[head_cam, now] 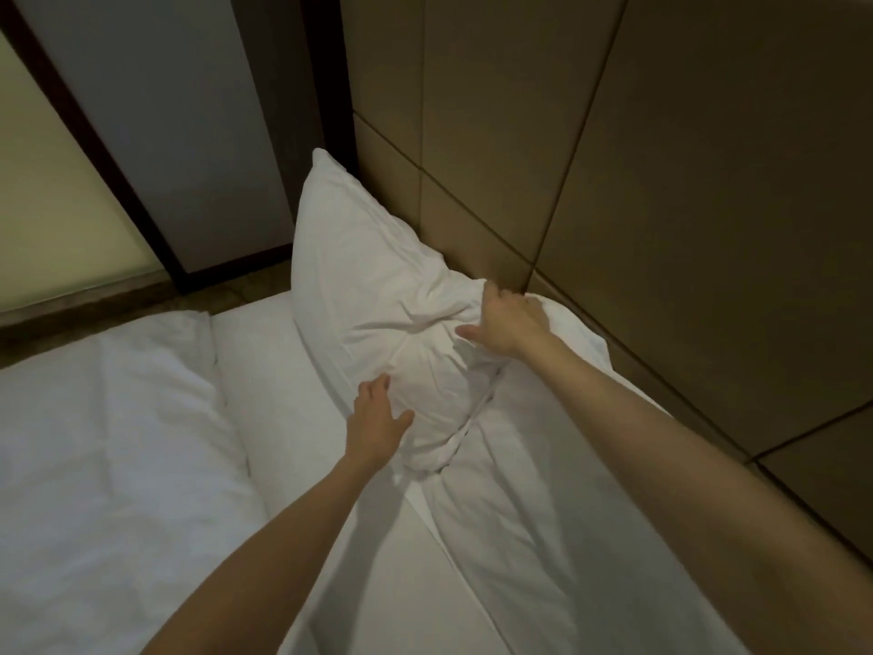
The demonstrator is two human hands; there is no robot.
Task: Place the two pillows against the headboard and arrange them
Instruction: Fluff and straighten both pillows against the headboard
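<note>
Dim bedroom, white bed (330,536), duvet (108,442) bunched at left. Left hand (375,425) rests on the lower edge of one pillow (368,276), fingers loosely spread, flat on the fabric. That pillow stands tilted against the brown headboard (661,182). Right hand (508,319) grips its right corner, fingers curled into the cloth. Second pillow (519,489) lies flat along the headboard, touching the first.

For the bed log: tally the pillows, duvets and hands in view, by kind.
Pillows: 2, upright pillow and flat pillow, both by the headboard
Duvets: 1, duvet
Hands: 2, left hand and right hand
Total: 5
</note>
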